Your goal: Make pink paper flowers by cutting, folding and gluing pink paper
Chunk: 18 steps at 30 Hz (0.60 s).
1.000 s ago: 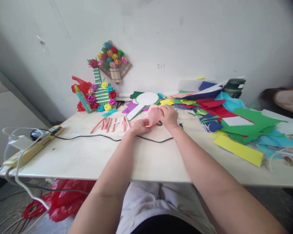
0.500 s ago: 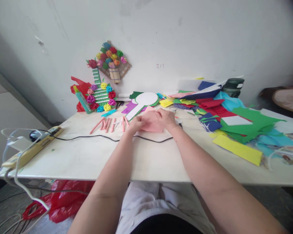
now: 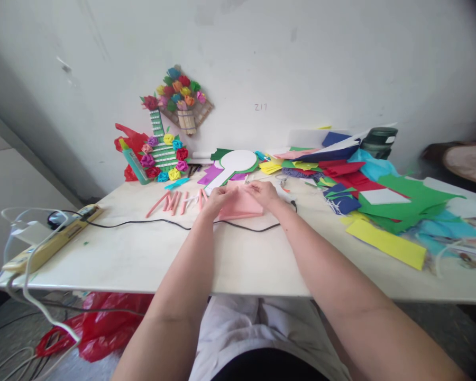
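Observation:
A pink sheet of paper (image 3: 241, 206) is held between both hands above the middle of the table. My left hand (image 3: 219, 199) pinches its upper left part, and my right hand (image 3: 264, 192) grips the top edge on the right. The fingertips are close together and partly hidden behind the hands. Just left of them lie several rolled pink paper strips (image 3: 175, 203) with some thin white pieces. Behind the hands rests a white paddle-shaped cutout (image 3: 238, 160) with a green border, on purple paper (image 3: 210, 174).
A black cable (image 3: 143, 221) runs from the power strip (image 3: 59, 238) under the hands. A glue bottle (image 3: 135, 163) and a flower-decorated guitar shape (image 3: 164, 153) stand back left. Coloured sheets (image 3: 404, 203) pile up at right, near a dark jar (image 3: 378, 142).
Both hands have shifted slightly left and closer together. The pink paper's upper part has come down towards me, and it now looks shorter, with its top edge bent over.

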{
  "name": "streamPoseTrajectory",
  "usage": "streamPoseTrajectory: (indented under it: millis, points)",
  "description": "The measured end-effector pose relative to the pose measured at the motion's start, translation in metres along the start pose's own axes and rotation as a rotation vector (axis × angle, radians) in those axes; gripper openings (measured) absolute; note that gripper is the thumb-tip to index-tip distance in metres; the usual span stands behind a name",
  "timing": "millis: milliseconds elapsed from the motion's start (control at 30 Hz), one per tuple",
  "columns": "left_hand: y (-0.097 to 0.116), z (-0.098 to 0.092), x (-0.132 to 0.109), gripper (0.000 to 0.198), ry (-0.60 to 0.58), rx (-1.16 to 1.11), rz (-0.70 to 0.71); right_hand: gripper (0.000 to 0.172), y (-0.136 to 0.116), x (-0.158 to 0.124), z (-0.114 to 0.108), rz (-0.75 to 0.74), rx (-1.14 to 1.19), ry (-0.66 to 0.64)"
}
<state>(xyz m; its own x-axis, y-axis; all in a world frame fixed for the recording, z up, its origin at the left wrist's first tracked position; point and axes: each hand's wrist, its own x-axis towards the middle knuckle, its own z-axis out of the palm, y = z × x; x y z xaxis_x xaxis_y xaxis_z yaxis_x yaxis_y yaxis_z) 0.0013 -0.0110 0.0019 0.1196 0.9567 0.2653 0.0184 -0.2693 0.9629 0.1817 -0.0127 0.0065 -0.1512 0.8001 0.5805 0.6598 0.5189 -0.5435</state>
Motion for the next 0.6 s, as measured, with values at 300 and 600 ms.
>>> streamPoseTrajectory:
  millis: [300, 600]
  points:
    - [0.001, 0.002, 0.000, 0.034, 0.045, -0.079, 0.050, 0.040, 0.013, 0.001, 0.003, 0.303, 0.660, 0.052]
    - [-0.001, -0.001, 0.009, 0.035, 0.249, -0.238, 0.066, 0.036, 0.009, 0.002, 0.010, 0.308, 0.591, 0.029]
